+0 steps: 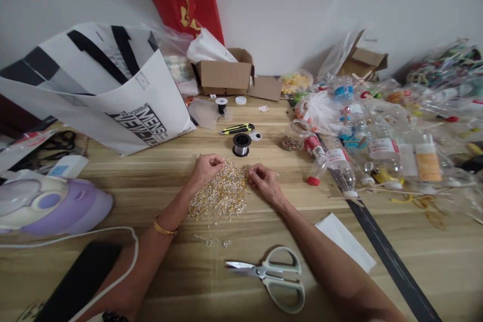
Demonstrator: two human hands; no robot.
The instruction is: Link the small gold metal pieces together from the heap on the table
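A loose heap of tiny gold and silver beaded pieces (221, 193) lies on the wooden table between my hands. My left hand (206, 168) is at the heap's upper left edge, thumb and fingers pinched together; whatever is in them is too small to make out. At the heap's right side, my right hand (265, 182) also has its fingertips closed, and I cannot tell what they hold. A short silvery chain-like strand (208, 241) lies below the heap. Nearer to me rest scissors (264, 271) with pale handles, blades pointing left. Just behind the heap stands a spool of silver wire (241, 146).
Behind the spool lies a yellow-black utility knife (237, 129), with a second dark spool (221, 105) farther back. A large white bag (151, 105) and a purple-white appliance (64, 206) stand left. Plastic bottles (383, 148) crowd the right. White paper (345, 241) lies beside my right forearm.
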